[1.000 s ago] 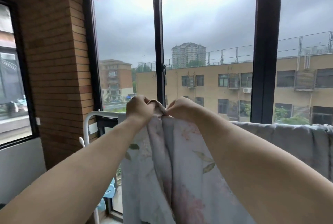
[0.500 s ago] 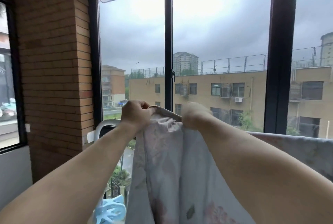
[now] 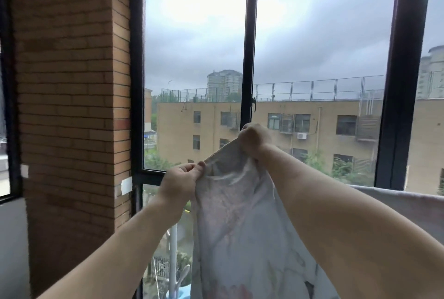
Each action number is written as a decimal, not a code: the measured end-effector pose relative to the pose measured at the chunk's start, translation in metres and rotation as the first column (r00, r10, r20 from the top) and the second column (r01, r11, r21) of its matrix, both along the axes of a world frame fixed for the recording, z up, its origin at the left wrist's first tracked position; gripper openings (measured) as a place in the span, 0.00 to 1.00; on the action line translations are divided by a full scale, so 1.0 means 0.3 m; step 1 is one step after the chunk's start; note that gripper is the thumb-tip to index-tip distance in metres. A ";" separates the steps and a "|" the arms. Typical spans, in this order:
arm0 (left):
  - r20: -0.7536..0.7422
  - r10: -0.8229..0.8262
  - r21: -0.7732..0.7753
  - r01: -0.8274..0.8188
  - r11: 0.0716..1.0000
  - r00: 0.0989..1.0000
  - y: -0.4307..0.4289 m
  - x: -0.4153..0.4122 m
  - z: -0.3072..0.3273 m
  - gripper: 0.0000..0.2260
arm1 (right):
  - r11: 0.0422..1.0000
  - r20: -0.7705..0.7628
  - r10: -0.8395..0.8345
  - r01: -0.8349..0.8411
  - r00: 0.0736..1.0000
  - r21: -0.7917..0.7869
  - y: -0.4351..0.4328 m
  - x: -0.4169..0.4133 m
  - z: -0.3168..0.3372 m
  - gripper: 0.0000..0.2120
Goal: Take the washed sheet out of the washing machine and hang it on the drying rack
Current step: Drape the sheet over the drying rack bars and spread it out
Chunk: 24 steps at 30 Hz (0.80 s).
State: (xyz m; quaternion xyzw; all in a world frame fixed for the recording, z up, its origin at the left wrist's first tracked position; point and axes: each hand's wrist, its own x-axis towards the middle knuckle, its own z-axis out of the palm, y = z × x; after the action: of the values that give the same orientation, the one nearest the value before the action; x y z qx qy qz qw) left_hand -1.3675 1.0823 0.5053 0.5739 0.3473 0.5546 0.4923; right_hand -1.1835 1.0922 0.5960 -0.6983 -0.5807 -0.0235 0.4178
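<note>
A pale grey sheet with a faint pink flower print hangs in front of me, held up by its top edge. My left hand pinches that edge at the lower left. My right hand grips the same edge higher and to the right. More of the sheet lies draped over the rack behind my right forearm. A white post of the drying rack shows below my left forearm; the rack's top bars are hidden by cloth and arms.
A large dark-framed window fills the wall right behind the sheet. A brick pillar stands to the left. A pale blue plastic object sits low by the rack post.
My hands have moved apart along the sheet's edge: the right hand has risen, the left has dropped lower. The view has tilted up, so the rack's top bar has left sight.
</note>
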 end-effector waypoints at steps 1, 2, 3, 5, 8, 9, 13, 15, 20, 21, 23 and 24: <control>-0.006 0.001 -0.011 -0.001 1.000 1.000 0.014 -0.020 -0.021 0.16 | 1.000 0.030 0.009 -0.009 0.999 -0.003 0.024 -0.023 0.000 0.14; -0.012 0.012 -0.021 -0.013 1.000 1.000 0.017 -0.028 -0.035 0.18 | 0.999 0.049 0.026 -0.025 0.998 -0.028 0.047 -0.036 0.000 0.15; -0.022 0.042 -0.035 -0.043 0.998 0.999 0.025 -0.051 -0.049 0.18 | 0.996 0.054 0.058 -0.054 0.997 -0.067 0.069 -0.075 0.003 0.15; -0.060 0.091 -0.058 -0.095 0.994 0.994 0.022 -0.087 -0.074 0.15 | 0.989 0.186 0.093 -0.069 0.978 -0.132 0.074 -0.144 -0.004 0.14; -0.131 0.076 -0.109 -0.091 0.990 0.988 0.011 -0.140 -0.089 0.07 | 0.974 0.146 0.118 -0.086 0.982 -0.211 0.088 -0.248 0.008 0.14; -0.146 0.049 -0.127 -0.068 0.990 0.988 0.014 -0.153 -0.090 0.05 | 0.963 0.179 0.148 -0.100 0.973 -0.251 0.104 -0.274 0.001 0.14; -0.259 -0.065 -0.119 0.035 0.992 0.964 0.027 -0.169 -0.084 0.09 | 0.855 0.289 0.325 -0.149 0.901 -0.496 0.130 -0.349 -0.058 0.16; -0.305 -0.083 -0.102 0.054 0.993 0.949 0.032 -0.167 -0.080 0.17 | 0.845 0.314 0.355 -0.158 0.881 -0.511 0.146 -0.350 -0.080 0.17; -0.352 -0.053 -0.015 0.051 0.999 0.934 0.060 -0.147 -0.084 0.11 | 0.873 0.367 0.355 -0.164 0.860 -0.459 0.140 -0.284 -0.081 0.22; -0.336 -0.025 0.018 0.033 0.999 0.942 0.070 -0.146 -0.079 0.08 | 0.874 0.376 0.345 -0.149 0.860 -0.463 0.128 -0.275 -0.071 0.24; -0.315 0.148 0.126 -0.114 0.986 0.938 0.096 -0.127 -0.069 0.09 | 0.882 0.388 0.324 -0.127 0.863 -0.455 0.108 -0.228 -0.059 0.27; -0.301 0.277 0.187 -0.228 0.956 0.913 0.111 -0.120 -0.061 0.11 | 0.886 0.385 0.312 -0.120 0.869 -0.448 0.099 -0.205 -0.054 0.27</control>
State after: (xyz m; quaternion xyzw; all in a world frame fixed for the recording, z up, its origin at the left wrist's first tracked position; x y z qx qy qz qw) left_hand -1.4035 1.1157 0.4870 0.6421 0.4528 0.5361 0.3088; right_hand -1.2450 1.1220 0.5798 -0.6747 -0.7286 -0.0128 0.1172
